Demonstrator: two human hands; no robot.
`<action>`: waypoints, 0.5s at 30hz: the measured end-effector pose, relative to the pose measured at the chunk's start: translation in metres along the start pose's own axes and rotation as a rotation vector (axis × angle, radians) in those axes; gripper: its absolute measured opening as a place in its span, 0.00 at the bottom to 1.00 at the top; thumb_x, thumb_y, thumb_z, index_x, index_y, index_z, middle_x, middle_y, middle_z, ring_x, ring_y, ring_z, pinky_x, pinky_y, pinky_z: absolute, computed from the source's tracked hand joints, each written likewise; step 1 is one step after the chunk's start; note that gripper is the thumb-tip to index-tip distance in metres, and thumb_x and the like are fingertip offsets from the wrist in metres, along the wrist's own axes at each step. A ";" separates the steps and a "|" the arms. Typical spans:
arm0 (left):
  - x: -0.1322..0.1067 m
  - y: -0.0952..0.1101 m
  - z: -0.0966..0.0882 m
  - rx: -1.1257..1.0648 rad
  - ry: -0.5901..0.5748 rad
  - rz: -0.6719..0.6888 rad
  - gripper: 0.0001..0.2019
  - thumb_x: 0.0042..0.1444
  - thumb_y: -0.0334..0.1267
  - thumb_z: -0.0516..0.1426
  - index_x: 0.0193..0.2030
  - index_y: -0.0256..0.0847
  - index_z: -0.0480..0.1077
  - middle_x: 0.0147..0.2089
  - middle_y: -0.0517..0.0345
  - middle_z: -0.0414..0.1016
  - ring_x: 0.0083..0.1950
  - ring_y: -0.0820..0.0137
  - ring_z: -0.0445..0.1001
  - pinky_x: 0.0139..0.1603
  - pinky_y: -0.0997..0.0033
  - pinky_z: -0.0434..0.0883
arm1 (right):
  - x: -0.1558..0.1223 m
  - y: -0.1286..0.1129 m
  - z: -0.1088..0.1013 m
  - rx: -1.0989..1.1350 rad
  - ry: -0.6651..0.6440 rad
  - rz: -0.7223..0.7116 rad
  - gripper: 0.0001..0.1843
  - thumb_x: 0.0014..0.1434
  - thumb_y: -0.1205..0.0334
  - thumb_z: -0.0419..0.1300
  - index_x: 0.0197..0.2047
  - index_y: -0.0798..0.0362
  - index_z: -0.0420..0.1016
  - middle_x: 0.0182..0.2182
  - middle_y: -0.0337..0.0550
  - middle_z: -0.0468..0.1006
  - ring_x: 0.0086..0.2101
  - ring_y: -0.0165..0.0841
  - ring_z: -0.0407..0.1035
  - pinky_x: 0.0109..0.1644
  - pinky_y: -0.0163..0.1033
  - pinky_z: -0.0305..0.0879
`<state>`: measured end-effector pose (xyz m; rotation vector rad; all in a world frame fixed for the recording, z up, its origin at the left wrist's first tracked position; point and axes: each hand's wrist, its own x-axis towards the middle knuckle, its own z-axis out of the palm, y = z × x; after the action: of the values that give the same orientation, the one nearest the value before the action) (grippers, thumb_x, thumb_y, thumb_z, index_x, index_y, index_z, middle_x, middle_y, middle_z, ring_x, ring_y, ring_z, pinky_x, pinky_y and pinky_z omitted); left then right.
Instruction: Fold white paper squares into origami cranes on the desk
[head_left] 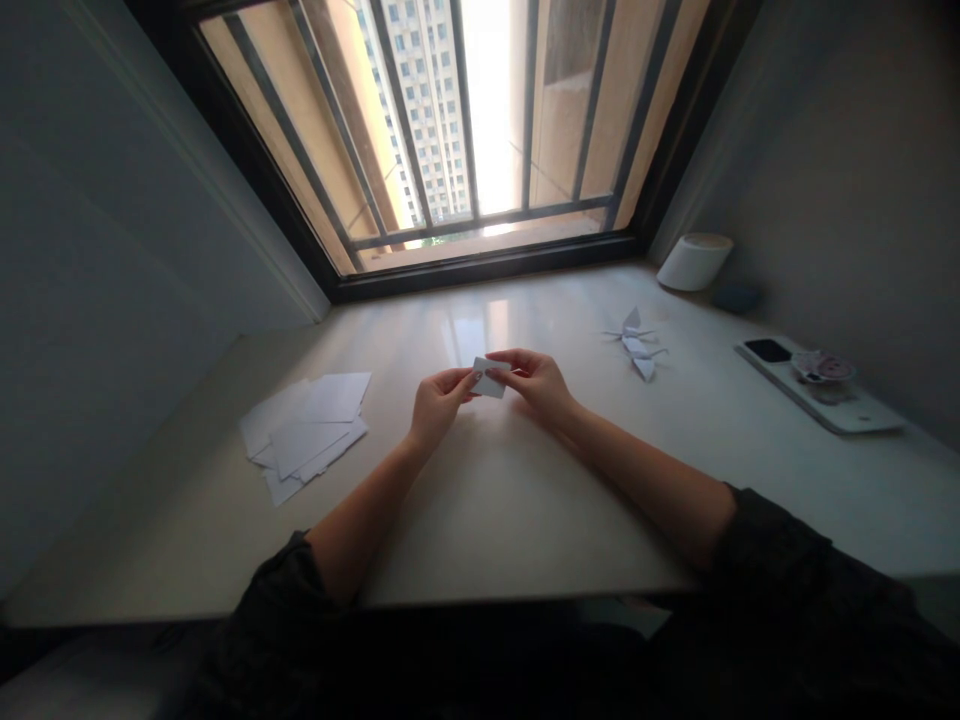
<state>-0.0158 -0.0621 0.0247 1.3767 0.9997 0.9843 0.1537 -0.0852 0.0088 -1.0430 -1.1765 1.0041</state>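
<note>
A small folded piece of white paper (491, 380) is held up between my two hands, just above the pale windowsill top. My left hand (439, 402) pinches its left side between thumb and fingers. Over its upper right part, my right hand (541, 383) grips with the thumb on the near face and the fingers behind. Which folds the paper has is too small to make out. To the left lies a loose pile of white paper sheets (315, 435). Two folded paper cranes (637, 350) sit close together beyond my right hand.
A phone (817, 385) with a round grip lies at the right. Near the window's right corner stands a white cylindrical object (695, 262) beside a dark bluish item (736, 297). Behind the white surface (525, 530) is a barred window (487, 260); walls close in both sides.
</note>
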 end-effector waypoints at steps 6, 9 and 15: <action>0.000 -0.001 0.000 -0.008 -0.011 0.004 0.20 0.46 0.51 0.65 0.41 0.38 0.79 0.37 0.51 0.81 0.35 0.66 0.78 0.39 0.66 0.73 | -0.003 -0.004 0.003 0.019 0.008 -0.023 0.21 0.46 0.49 0.68 0.42 0.49 0.80 0.31 0.42 0.81 0.31 0.35 0.72 0.36 0.41 0.69; 0.000 -0.002 0.000 -0.013 -0.011 0.008 0.21 0.45 0.50 0.65 0.42 0.38 0.79 0.37 0.51 0.81 0.35 0.66 0.78 0.40 0.66 0.73 | -0.003 -0.003 0.002 0.011 0.010 -0.017 0.21 0.45 0.48 0.68 0.42 0.49 0.81 0.31 0.43 0.81 0.33 0.38 0.73 0.35 0.43 0.69; 0.002 -0.005 -0.001 -0.035 -0.065 -0.020 0.21 0.45 0.49 0.66 0.42 0.37 0.79 0.38 0.51 0.81 0.36 0.66 0.78 0.40 0.67 0.73 | -0.002 -0.001 0.001 0.013 -0.004 -0.017 0.23 0.45 0.47 0.69 0.42 0.50 0.81 0.31 0.44 0.81 0.33 0.39 0.73 0.36 0.44 0.70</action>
<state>-0.0163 -0.0595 0.0193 1.3591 0.9421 0.9322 0.1525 -0.0875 0.0097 -1.0190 -1.1790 1.0001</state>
